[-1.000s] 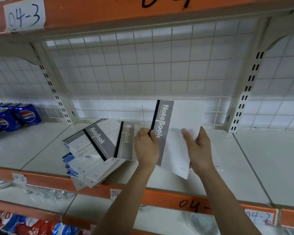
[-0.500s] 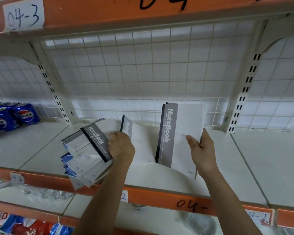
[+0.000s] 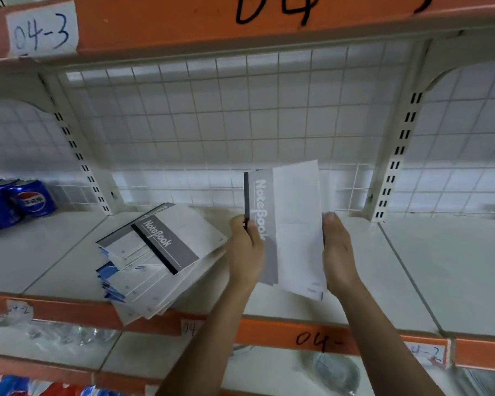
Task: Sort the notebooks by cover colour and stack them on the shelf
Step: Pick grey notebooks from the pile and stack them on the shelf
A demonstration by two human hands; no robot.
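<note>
While both hands hold the grey notebooks point(image 3: 293, 224) upright above the shelf point(image 3: 440, 267), their long axis stands almost vertical and the black spine faces left. The left hand point(image 3: 245, 250) pinches the spine edge with curled fingers point(image 3: 253, 234); the right hand point(image 3: 337, 252) grips the opposite, open edge. The mixed pile point(image 3: 160, 258) lies flat on the shelf just beside the left hand, on its left side, with the top grey cover turned diagonally. I judge the left hand is nearer for the next pick, and the bare shelf on the right could receive the grey stack.

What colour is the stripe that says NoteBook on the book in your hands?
Grey with white letters on the held notebook; head view shows it.
</note>
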